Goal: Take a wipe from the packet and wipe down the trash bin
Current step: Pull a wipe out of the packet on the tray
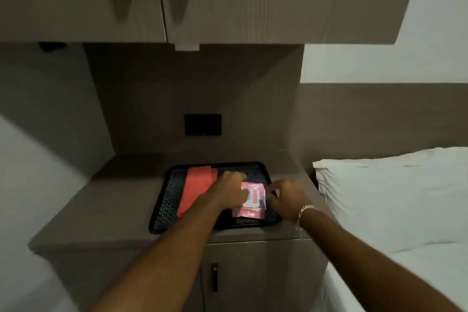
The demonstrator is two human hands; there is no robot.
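Note:
A pink wipe packet [250, 201] lies on a black patterned tray [164, 200] on the bedside cabinet top. My left hand [231, 189] rests on the packet's left side and presses it down. At the packet's right edge my right hand [285, 196], with a bracelet on the wrist, has its fingers pinched. Motion blur hides whether it holds the flap or a wipe. No trash bin is in view.
A folded red cloth [198, 189] lies on the tray's left half. Wall cupboards [202, 0] hang overhead, and a dark switch plate [202, 124] sits on the back panel. A white pillow [395, 192] and bed are at the right. A cabinet door with a handle [214, 276] is below.

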